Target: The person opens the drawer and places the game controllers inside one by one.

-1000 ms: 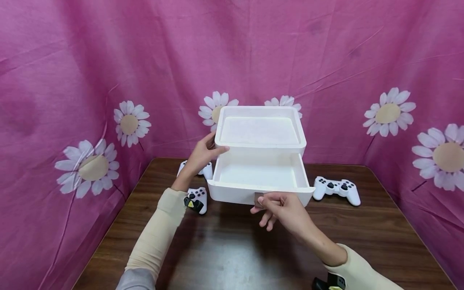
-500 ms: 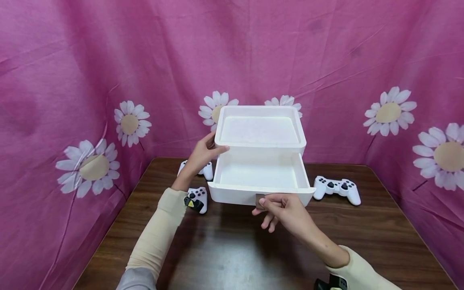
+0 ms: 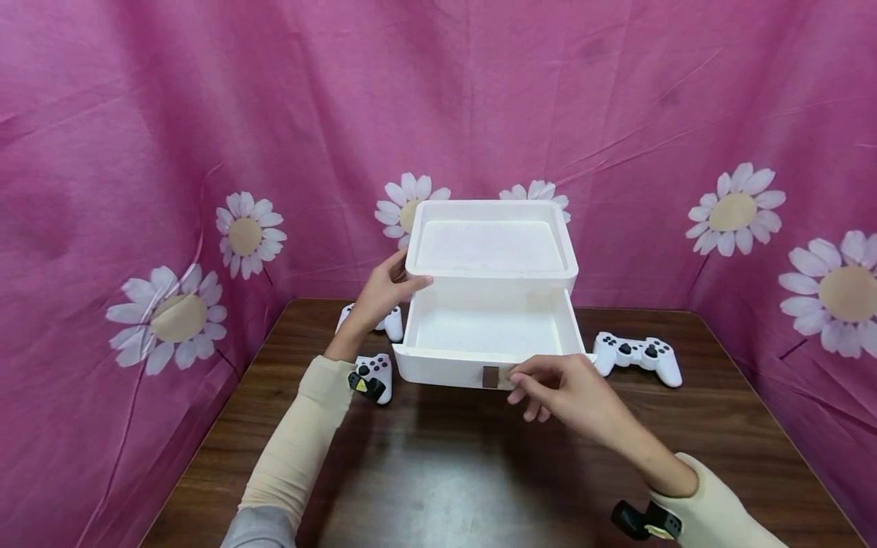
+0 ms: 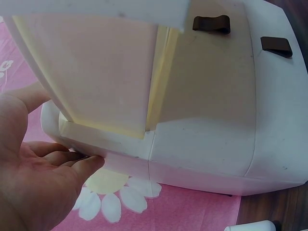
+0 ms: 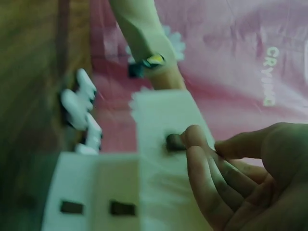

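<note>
White drawer unit (image 3: 493,275) was held by a corner, top drawer (image 3: 438,370) pulled out.
It was stood on the wooden table (image 3: 438,472), its left corner gripped by the left hand (image 3: 384,293), thumb on the rim, fingers against the side. The right hand's (image 3: 565,392) fingers were loosely bent just beside the brown tab (image 3: 490,377), apparently with nothing held. Probably light, stiff, slick plastic, so easy sliding was to be expected, some tipping too with that overhang. The bendy-looking tab was best pinched for pulling; the flat front was better pushed mid-panel, honestly.
</note>
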`<state>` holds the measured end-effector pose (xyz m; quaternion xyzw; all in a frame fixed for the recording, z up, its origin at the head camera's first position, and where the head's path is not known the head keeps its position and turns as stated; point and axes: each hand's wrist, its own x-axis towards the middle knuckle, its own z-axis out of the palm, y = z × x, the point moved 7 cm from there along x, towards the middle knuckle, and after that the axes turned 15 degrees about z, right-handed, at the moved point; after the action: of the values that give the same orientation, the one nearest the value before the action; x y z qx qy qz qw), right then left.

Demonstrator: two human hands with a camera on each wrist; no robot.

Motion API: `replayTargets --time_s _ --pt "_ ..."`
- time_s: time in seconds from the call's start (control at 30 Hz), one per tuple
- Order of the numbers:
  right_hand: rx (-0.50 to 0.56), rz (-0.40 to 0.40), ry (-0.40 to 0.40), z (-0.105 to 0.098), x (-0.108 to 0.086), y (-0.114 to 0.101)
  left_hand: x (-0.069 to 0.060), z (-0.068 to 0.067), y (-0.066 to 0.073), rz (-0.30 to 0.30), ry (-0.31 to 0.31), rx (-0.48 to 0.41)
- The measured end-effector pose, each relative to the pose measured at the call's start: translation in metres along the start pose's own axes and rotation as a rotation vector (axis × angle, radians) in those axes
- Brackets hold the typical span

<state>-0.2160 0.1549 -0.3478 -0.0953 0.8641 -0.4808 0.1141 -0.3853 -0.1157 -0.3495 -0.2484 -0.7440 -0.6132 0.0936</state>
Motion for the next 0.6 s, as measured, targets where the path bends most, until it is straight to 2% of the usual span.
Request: replayTargets --time_s 0.2,0.33,0.47,0.6 --pt "-0.066 -0.022 0.11 -0.046 -0.009 -0.006 0.0 0.0 0.001 0.0 0.002 0.006" --pt "-0.115 -0.061 0.233 -0.082 -0.012 -0.006 0.0 0.001 0.003 0.015 0.007 -0.013" --pt "-0.193 -0.066 0.337 -0.117 -0.006 0.003 0.001 0.0 0.002 0.023 0.018 -0.038" --pt "-0.244 -0.04 0.368 -0.148 0.007 0.022 0.001 0.0 0.002 0.024 0.02 -0.022"
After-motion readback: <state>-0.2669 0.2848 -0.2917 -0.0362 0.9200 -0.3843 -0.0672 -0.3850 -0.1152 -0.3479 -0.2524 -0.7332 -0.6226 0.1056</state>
